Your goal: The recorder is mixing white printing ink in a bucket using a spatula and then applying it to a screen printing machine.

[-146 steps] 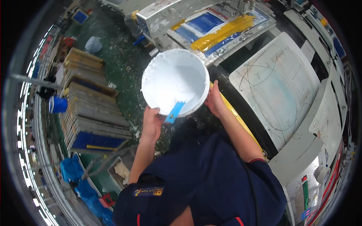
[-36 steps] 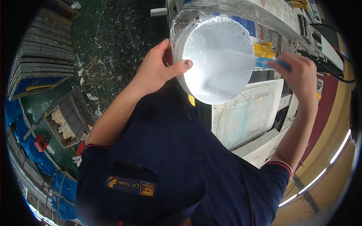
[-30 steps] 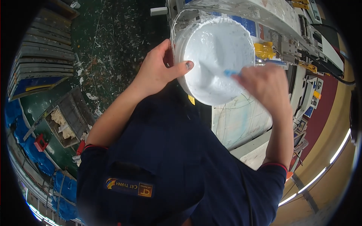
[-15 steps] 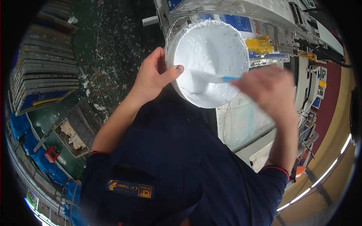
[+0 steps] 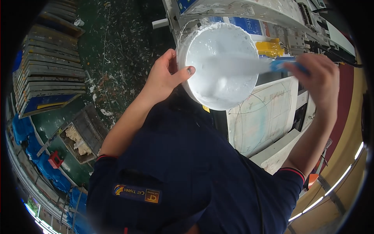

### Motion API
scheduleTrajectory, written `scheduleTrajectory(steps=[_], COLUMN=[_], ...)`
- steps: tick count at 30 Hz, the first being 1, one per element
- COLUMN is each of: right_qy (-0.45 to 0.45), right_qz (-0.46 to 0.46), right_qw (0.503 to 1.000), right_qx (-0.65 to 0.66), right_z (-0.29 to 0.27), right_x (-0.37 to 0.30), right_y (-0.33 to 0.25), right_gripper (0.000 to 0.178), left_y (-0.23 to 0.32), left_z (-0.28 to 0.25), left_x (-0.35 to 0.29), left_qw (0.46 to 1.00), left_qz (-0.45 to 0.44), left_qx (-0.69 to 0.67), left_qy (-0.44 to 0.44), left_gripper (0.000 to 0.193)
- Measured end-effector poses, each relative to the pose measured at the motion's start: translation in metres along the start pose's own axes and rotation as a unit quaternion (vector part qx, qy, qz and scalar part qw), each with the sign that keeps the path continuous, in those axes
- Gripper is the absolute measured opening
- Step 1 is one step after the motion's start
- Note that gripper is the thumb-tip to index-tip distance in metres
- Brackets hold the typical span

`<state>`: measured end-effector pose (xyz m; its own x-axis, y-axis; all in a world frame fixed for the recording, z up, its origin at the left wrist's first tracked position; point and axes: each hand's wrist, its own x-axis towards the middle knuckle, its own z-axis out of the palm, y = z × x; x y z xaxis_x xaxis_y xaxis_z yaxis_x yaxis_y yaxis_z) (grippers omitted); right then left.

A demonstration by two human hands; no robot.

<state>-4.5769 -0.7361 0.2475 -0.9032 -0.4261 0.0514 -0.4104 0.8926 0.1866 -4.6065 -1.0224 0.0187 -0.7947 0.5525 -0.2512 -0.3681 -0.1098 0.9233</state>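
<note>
The person's left hand (image 5: 167, 76) grips the left side of a round white plastic bucket (image 5: 183, 52), the thumb bent over the rim and the fingers, partly hidden, on the outer wall. The bucket is in front of the person's chest; whether anything supports it from below cannot be told. Thick white paste (image 5: 218, 87) coats its inside and crusts the far rim. The right hand (image 5: 319, 76), blurred, is closed around the handle of a blue-handled spatula (image 5: 278, 65), whose smeared-looking blade reaches over the bucket's right rim; contact with the paste is unclear. Below the bucket's right side lies a flat whitish rectangular board (image 5: 265, 115) with dark curved lines, its upper left corner hidden by the bucket. Beyond the bucket's far right rim show a yellow-coated bar (image 5: 270, 47) and a paint-smeared grey metal beam (image 5: 233, 8).
</note>
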Motion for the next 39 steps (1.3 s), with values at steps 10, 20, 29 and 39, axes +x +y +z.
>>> scheduleTrajectory(steps=[10,20,29,39], right_qy=[-0.095,-0.076,-0.027,-0.057], right_qz=[-0.045,-0.017,0.122,0.154], right_qw=[0.992,0.996,0.992,0.986], right_qx=[0.075,0.038,-0.026,-0.019], right_z=[0.049,0.071,0.018,0.019], right_x=[0.001,0.002,-0.012,-0.02], right_y=[-0.034,-0.074,-0.021,-0.016], right_gripper=[0.039,0.039,0.036,0.036], left_y=[-0.012,-0.012,0.006,0.005], left_z=[-0.008,-0.005,-0.003,-0.008], left_x=[0.003,0.004,0.002,0.005], left_qw=[0.999,1.0,0.997,0.997], left_qz=[0.014,0.008,-0.019,-0.029], left_qx=[0.041,0.007,-0.045,-0.036], left_qy=[0.006,-0.011,-0.053,-0.061], left_gripper=[0.043,0.04,0.041,0.034])
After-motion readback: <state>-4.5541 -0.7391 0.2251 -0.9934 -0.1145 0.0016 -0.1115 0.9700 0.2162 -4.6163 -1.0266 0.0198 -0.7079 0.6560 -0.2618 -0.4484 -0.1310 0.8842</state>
